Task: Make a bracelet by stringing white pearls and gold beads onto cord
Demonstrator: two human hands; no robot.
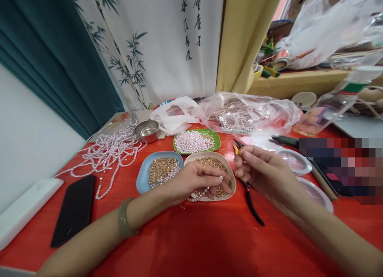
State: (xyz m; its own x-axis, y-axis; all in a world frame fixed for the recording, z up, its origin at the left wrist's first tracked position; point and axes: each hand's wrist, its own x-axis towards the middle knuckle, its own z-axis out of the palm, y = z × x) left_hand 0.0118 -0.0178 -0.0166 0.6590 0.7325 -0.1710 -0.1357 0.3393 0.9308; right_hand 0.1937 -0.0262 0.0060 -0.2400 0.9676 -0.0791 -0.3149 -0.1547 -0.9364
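Between the thumb and fingers of my left hand is the end of a string of pearly beads, which hangs over the near edge of a cream plate of gold beads. My right hand is raised to the right of that plate, thumb and fingertips pressed together; whatever they pinch is too small to make out. Black-handled pliers lie on the table below and behind my right hand. A blue plate holds gold and pearly beads, and a green plate holds mostly pale pearly beads.
Bead strands and a metal bowl lie at the back left, with a black phone nearer. Plastic bags line the back. White spools and a clear bottle stand at the right.
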